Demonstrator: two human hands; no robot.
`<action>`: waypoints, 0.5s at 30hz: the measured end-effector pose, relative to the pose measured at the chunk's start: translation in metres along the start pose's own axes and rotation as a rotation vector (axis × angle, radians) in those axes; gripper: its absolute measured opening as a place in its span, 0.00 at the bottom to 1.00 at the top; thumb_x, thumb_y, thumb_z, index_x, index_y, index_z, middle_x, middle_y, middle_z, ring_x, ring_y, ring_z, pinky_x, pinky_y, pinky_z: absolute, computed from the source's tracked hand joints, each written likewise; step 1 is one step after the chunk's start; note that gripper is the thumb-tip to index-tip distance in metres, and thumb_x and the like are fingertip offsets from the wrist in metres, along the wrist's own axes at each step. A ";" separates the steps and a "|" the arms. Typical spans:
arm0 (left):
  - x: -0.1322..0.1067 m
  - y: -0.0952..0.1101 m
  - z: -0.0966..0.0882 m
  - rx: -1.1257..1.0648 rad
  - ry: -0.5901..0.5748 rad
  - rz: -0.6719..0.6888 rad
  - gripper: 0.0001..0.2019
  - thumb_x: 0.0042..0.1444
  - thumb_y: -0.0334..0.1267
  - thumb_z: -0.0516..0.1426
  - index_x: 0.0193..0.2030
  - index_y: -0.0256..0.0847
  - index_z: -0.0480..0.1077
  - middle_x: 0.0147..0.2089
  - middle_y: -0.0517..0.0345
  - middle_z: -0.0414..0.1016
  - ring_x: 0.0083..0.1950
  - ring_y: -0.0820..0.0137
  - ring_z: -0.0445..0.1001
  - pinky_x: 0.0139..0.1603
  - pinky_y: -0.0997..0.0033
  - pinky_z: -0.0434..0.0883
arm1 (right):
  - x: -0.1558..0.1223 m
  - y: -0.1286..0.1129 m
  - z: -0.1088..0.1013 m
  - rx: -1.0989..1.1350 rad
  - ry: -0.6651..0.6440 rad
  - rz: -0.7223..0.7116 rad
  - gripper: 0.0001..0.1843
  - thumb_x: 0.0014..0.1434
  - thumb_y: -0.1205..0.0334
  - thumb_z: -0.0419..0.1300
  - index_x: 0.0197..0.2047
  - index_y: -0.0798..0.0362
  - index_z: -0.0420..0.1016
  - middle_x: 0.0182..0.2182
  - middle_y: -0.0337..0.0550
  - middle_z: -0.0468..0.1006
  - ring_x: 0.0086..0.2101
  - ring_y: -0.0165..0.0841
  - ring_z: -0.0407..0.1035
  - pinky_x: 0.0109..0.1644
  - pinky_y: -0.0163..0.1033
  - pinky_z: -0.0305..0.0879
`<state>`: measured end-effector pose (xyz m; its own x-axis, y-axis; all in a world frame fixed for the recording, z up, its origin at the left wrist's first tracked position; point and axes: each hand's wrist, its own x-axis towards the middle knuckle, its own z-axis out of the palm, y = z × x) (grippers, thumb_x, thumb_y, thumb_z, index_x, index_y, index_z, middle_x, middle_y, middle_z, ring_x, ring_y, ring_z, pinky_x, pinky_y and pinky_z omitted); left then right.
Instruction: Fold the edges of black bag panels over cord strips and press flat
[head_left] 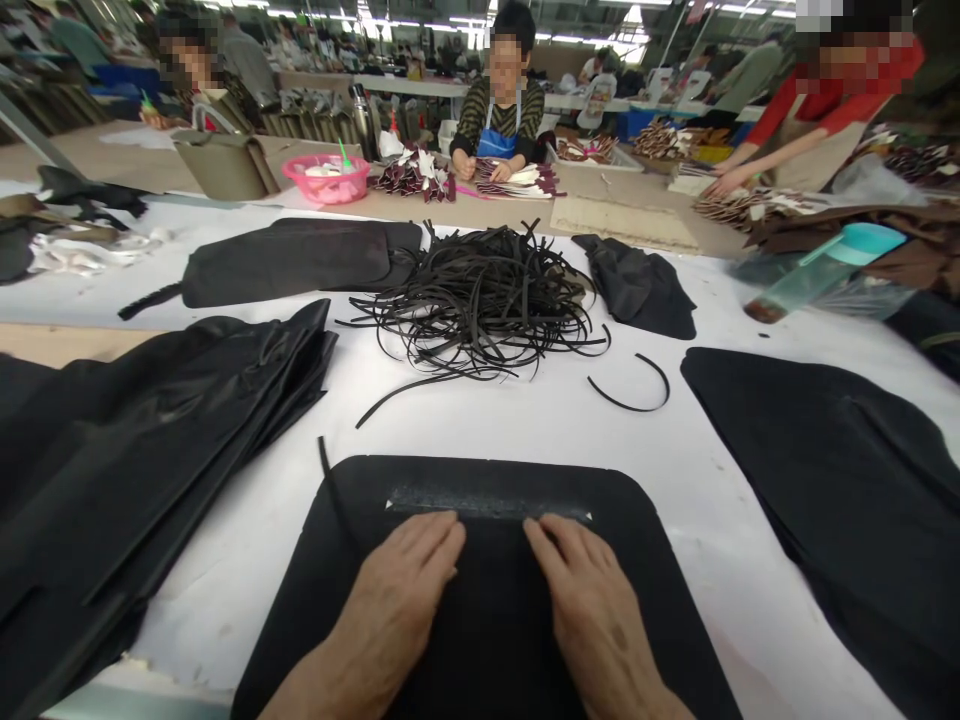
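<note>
A black rounded panel (487,472) lies in front of me on the white table. Across its upper part runs a shiny, greyish strip (487,500), with a small white triangle at either end. Just below the strip, my left hand (409,580) rests on the black material, fingers extended and close together. My right hand (589,590) mirrors it on the other side, fingertips near the strip's lower edge. Both thumbs are largely hidden. Between the hands the surface looks darker; whether a separate layer lies there I cannot tell. A thin black strap (330,480) crosses the panel's upper left edge.
Beyond the panel is a heap of black straps (487,290), with one loose curved strap (630,405) nearby. Black material (165,420) is piled left; another black panel (832,450) lies right. A turquoise-lidded bottle (817,270) lies tilted. Co-workers are across the table.
</note>
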<state>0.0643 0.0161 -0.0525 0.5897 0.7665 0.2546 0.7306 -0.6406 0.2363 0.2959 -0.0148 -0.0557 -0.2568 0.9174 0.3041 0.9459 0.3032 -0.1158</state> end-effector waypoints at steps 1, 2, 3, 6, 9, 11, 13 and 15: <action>0.002 0.006 0.007 0.009 -0.037 0.111 0.18 0.58 0.27 0.46 0.55 0.37 0.63 0.55 0.50 0.70 0.56 0.65 0.68 0.56 0.64 0.67 | 0.002 -0.009 0.005 -0.007 -0.010 -0.034 0.23 0.54 0.77 0.47 0.51 0.50 0.68 0.45 0.45 0.73 0.44 0.38 0.67 0.48 0.42 0.62; 0.003 0.010 0.013 0.021 -0.075 0.183 0.20 0.57 0.26 0.46 0.57 0.36 0.61 0.59 0.51 0.67 0.59 0.64 0.65 0.59 0.63 0.65 | 0.005 -0.017 0.009 -0.020 -0.023 -0.048 0.24 0.54 0.77 0.48 0.50 0.49 0.69 0.45 0.44 0.74 0.44 0.39 0.66 0.48 0.43 0.62; 0.004 0.013 0.018 0.031 -0.109 0.220 0.22 0.56 0.25 0.47 0.59 0.35 0.59 0.61 0.51 0.64 0.62 0.65 0.61 0.60 0.63 0.64 | 0.006 -0.023 0.013 -0.040 -0.037 -0.058 0.23 0.53 0.76 0.50 0.51 0.49 0.69 0.45 0.43 0.74 0.43 0.40 0.66 0.48 0.44 0.63; 0.003 0.015 0.028 0.030 -0.165 0.216 0.27 0.55 0.25 0.47 0.63 0.34 0.52 0.65 0.52 0.57 0.65 0.66 0.55 0.63 0.64 0.60 | 0.009 -0.029 0.020 -0.104 -0.081 -0.101 0.24 0.52 0.74 0.53 0.52 0.49 0.67 0.46 0.44 0.73 0.43 0.42 0.66 0.47 0.47 0.63; 0.001 0.014 0.026 -0.004 -0.186 0.196 0.29 0.53 0.23 0.47 0.64 0.36 0.51 0.66 0.52 0.55 0.66 0.66 0.53 0.64 0.63 0.58 | 0.008 -0.026 0.022 -0.122 -0.085 -0.134 0.26 0.52 0.74 0.53 0.54 0.51 0.66 0.45 0.45 0.73 0.42 0.42 0.66 0.46 0.48 0.63; 0.001 0.013 0.021 -0.030 -0.203 0.186 0.30 0.52 0.23 0.47 0.63 0.36 0.52 0.66 0.51 0.55 0.66 0.65 0.52 0.64 0.63 0.58 | 0.005 -0.020 0.022 -0.104 -0.050 -0.156 0.25 0.52 0.75 0.51 0.53 0.52 0.66 0.44 0.45 0.73 0.43 0.43 0.66 0.47 0.47 0.64; -0.001 0.010 0.015 -0.041 -0.205 0.165 0.29 0.52 0.23 0.48 0.62 0.36 0.54 0.66 0.50 0.55 0.66 0.65 0.52 0.64 0.63 0.58 | 0.001 -0.011 0.021 -0.090 -0.027 -0.189 0.25 0.52 0.77 0.48 0.53 0.53 0.66 0.45 0.47 0.73 0.44 0.42 0.66 0.48 0.46 0.64; -0.007 0.003 0.009 -0.025 -0.208 0.138 0.29 0.51 0.22 0.47 0.61 0.36 0.55 0.66 0.51 0.55 0.66 0.65 0.52 0.65 0.63 0.57 | -0.006 0.003 0.020 -0.114 -0.023 -0.220 0.26 0.53 0.77 0.46 0.54 0.55 0.66 0.46 0.49 0.72 0.44 0.41 0.66 0.47 0.44 0.65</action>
<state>0.0656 0.0094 -0.0615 0.7433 0.6630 0.0886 0.6308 -0.7389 0.2369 0.2960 -0.0142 -0.0762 -0.4620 0.8386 0.2885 0.8828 0.4661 0.0587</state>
